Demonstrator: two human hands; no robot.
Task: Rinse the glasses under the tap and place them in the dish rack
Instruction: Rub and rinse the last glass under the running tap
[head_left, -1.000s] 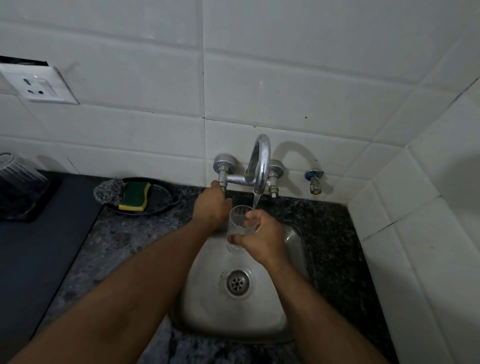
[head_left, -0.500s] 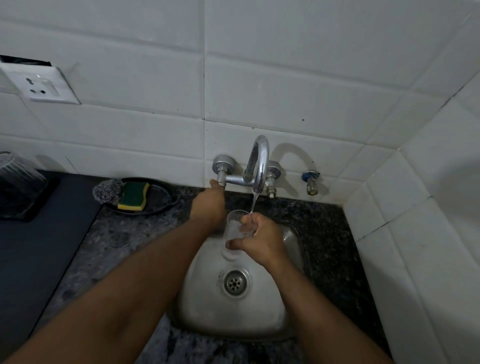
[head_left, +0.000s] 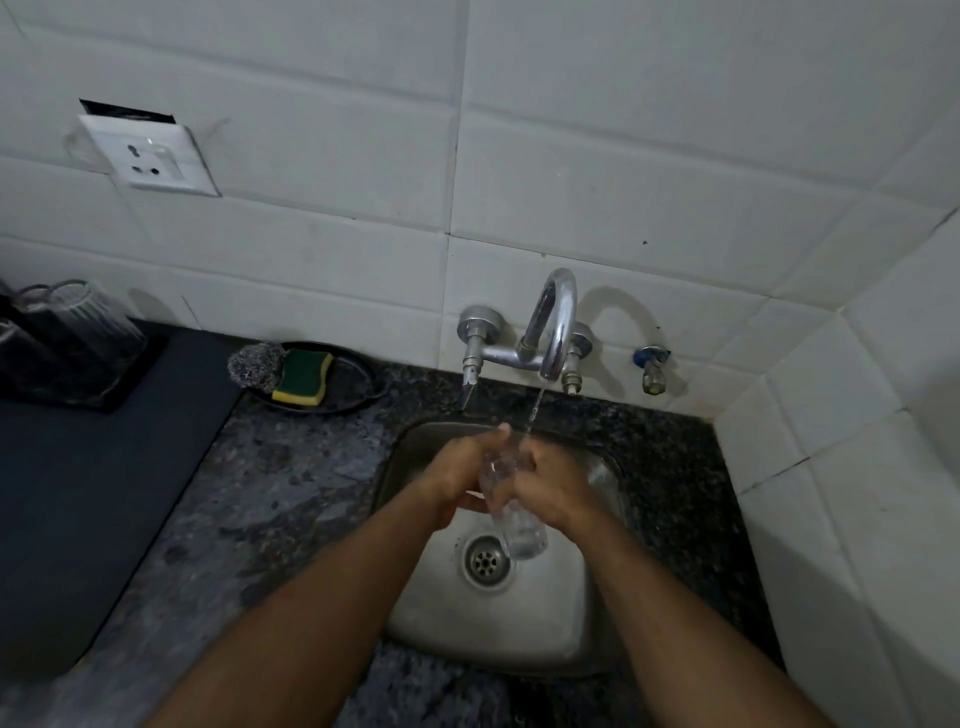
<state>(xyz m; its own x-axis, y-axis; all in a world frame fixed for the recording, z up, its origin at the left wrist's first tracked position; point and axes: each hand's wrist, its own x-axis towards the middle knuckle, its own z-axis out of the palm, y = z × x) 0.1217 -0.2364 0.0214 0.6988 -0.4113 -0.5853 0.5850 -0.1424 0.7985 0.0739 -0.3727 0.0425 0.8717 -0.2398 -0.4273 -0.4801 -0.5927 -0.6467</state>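
A clear drinking glass (head_left: 514, 525) is tilted over the steel sink (head_left: 550, 623), its base toward me above the drain. My left hand (head_left: 460, 473) and my right hand (head_left: 553, 486) both hold it from either side, fingers curled round its upper part. A thin stream of water runs from the chrome tap (head_left: 550, 322) onto my fingers and the glass. At the far left a ribbed glass (head_left: 98, 317) stands upside down in a dark dish rack (head_left: 78, 384).
A black dish (head_left: 358, 384) with a green-yellow sponge (head_left: 304, 376) and a steel scrubber (head_left: 254, 366) sits behind the sink on the speckled counter (head_left: 270, 483). A dark mat (head_left: 78, 509) covers the left counter. White tiled walls close the back and right; a small valve (head_left: 652, 366) juts out.
My left hand has left the tap handle and come down onto the glass. The glass has tipped from upright to slanted, lower over the drain.
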